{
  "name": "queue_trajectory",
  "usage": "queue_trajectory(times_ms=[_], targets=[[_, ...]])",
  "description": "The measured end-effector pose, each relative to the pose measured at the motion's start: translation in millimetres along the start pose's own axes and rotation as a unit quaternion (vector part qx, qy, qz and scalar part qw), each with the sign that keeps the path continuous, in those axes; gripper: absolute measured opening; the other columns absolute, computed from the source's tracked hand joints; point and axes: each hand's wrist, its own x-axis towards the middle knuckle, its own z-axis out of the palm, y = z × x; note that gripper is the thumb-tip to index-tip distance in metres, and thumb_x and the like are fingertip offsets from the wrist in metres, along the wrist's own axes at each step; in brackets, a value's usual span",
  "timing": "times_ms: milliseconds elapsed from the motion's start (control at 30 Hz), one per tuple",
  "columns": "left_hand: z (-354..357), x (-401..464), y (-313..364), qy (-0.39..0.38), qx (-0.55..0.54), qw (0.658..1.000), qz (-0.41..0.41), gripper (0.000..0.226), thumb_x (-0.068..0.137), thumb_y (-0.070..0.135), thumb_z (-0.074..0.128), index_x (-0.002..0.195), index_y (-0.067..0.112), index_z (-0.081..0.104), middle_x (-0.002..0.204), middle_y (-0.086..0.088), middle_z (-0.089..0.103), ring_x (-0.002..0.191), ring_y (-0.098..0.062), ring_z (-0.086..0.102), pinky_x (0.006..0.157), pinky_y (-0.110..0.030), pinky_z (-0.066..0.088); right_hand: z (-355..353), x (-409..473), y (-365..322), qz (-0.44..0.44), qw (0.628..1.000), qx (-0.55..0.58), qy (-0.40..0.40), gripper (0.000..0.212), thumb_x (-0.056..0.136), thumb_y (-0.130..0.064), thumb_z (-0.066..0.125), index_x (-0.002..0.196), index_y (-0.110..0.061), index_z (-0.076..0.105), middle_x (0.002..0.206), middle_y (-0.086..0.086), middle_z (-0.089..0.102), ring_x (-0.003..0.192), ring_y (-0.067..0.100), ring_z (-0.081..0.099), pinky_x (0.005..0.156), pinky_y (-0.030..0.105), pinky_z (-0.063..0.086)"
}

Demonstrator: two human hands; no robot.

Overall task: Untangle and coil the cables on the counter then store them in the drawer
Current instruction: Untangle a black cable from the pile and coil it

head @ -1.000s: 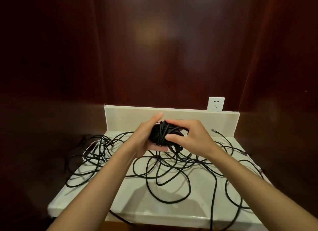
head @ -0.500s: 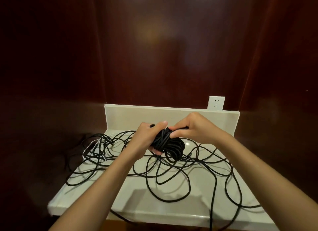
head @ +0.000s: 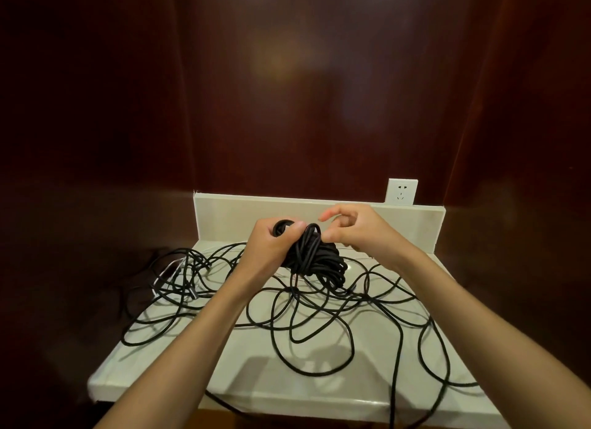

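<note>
While the left hand [head: 271, 246] grips a thick bundle of black cable [head: 311, 256] above the back of the counter [head: 256, 374], its fingers wrap round the upper part of the bundle and the thumb presses along the top. The bundle hangs down from that fist, tilted toward the right, with its lower loops just above the counter top. Just to the right, the right hand [head: 355, 230] touches the top of the bundle: the thumb lies against an upright loop of cable, and the fingers above it are bent, with the forefinger pointing left; whether the loop is truly pinched between thumb and finger I cannot tell. Below the hands, the loose cables [head: 319, 326] sprawl in wide loops over most of the pale counter, crossing one another many times. Some strands run from the bundle down into this tangle. One loop hangs over the front edge near the right forearm, and another strand drops off the front edge lower left of it. On the left side a denser knot of cables [head: 182, 275] lies at the counter's edge and spills partly off it into the dark. Behind the hands stands a low pale back panel [head: 230, 217], and above its right end a white wall socket [head: 402, 191] is set into the dark red wooden wall [head: 303, 92].
</note>
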Motion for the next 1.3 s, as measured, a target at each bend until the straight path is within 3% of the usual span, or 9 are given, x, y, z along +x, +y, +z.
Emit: queue_trajectory(times_ms=[67,300,400,500,567,667,833,1133,1300], targets=[[-1.3,-1.9,4.7,0.003,0.024,0.999,0.031,0.022,0.086,0.023,0.058,0.087,0.007,0.073,0.082,-0.007,0.072,0.076,-0.013,0.065,0.069,-0.023,0.051,-1.5,0.8,2.4,0.03,0.999,-0.012,-0.012,0.051,0.058,-0.047,0.077,0.103,-0.024,0.069,0.08,-0.003,0.063,0.059,0.003,0.048,0.051,0.015,0.033],[-7.7,-4.5,-11.9,-0.061,0.045,0.991,0.109,0.027,0.077,0.033,0.061,0.102,0.026,0.07,0.102,0.005,0.068,0.097,-0.009,0.064,0.088,-0.021,0.048,-1.3,-8.7,3.0,0.042,0.987,-0.044,-0.145,0.041,0.078,-0.044,0.068,0.107,-0.017,0.075,0.072,0.001,0.056,0.057,0.011,0.032,0.051,0.03,0.018],[-11.3,-4.1,-16.0,-0.075,0.076,0.987,0.12,0.03,0.081,0.042,0.062,0.108,0.031,0.068,0.109,0.004,0.064,0.104,-0.009,0.062,0.094,-0.02,0.045,0.3,-12.3,-1.8,0.034,0.991,-0.048,-0.124,0.022,0.084,-0.024,0.074,0.104,-0.012,0.077,0.075,0.001,0.068,0.059,0.009,0.058,0.058,0.02,0.043],[-15.4,-6.3,-14.3,-0.111,0.092,0.989,0.039,0.049,0.085,0.05,0.057,0.13,0.03,0.06,0.127,0.003,0.059,0.117,-0.009,0.059,0.098,-0.021,0.048,3.7,-13.6,-0.9,0.035,0.991,-0.101,-0.083,0.029,0.076,-0.027,0.082,0.102,-0.016,0.077,0.09,0.003,0.078,0.09,0.022,0.074,0.092,0.042,0.056],[-15.5,-9.0,-6.4,-0.142,-0.024,0.986,-0.084,0.057,0.089,0.046,0.056,0.143,0.026,0.052,0.134,-0.003,0.06,0.12,-0.019,0.064,0.09,-0.035,0.058,8.2,-14.8,-6.2,0.03,0.975,-0.215,-0.041,0.053,0.064,-0.049,0.084,0.11,-0.026,0.075,0.094,-0.006,0.077,0.092,0.013,0.073,0.09,0.044,0.056],[-18.5,-5.8,6.0,-0.17,-0.098,0.959,-0.205,0.056,0.089,0.044,0.058,0.138,0.017,0.057,0.131,-0.013,0.063,0.115,-0.028,0.068,0.08,-0.044,0.061,15.3,-22.0,-19.9,-0.023,0.873,-0.487,0.007,0.072,0.064,-0.071,0.074,0.127,-0.039,0.062,0.099,-0.011,0.07,0.09,0.006,0.06,0.083,0.033,0.051],[-23.1,-0.5,7.5,-0.209,-0.084,0.933,-0.28,0.043,0.089,0.038,0.071,0.119,0.007,0.07,0.114,-0.019,0.071,0.106,-0.033,0.07,0.082,-0.045,0.062,24.9,-32.0,-24.3,-0.063,0.844,-0.533,0.003,0.071,0.068,-0.074,0.069,0.131,-0.042,0.056,0.089,-0.009,0.051,0.078,0.006,0.039,0.07,0.03,0.039],[-25.6,-7.2,-7.3,-0.235,-0.167,0.912,-0.292,0.046,0.089,0.023,0.067,0.132,0.008,0.063,0.132,-0.026,0.062,0.114,-0.038,0.066,0.086,-0.048,0.061,25.1,-31.5,-9.3,-0.084,0.842,-0.532,0.007,0.107,0.053,-0.088,0.063,0.143,-0.033,0.043,0.12,-0.017,0.059,0.11,0.011,0.05,0.093,0.032,0.036],[-19.6,-9.8,-9.4,-0.164,-0.212,0.926,-0.265,0.047,0.083,0.016,0.068,0.127,0.0,0.062,0.124,-0.026,0.066,0.107,-0.039,0.068,0.082,-0.052,0.061,21.3,-28.7,-10.3,-0.013,0.804,-0.592,0.063,0.093,0.051,-0.091,0.058,0.122,-0.032,0.051,0.11,-0.013,0.067,0.101,0.015,0.064,0.068,0.031,0.041]])
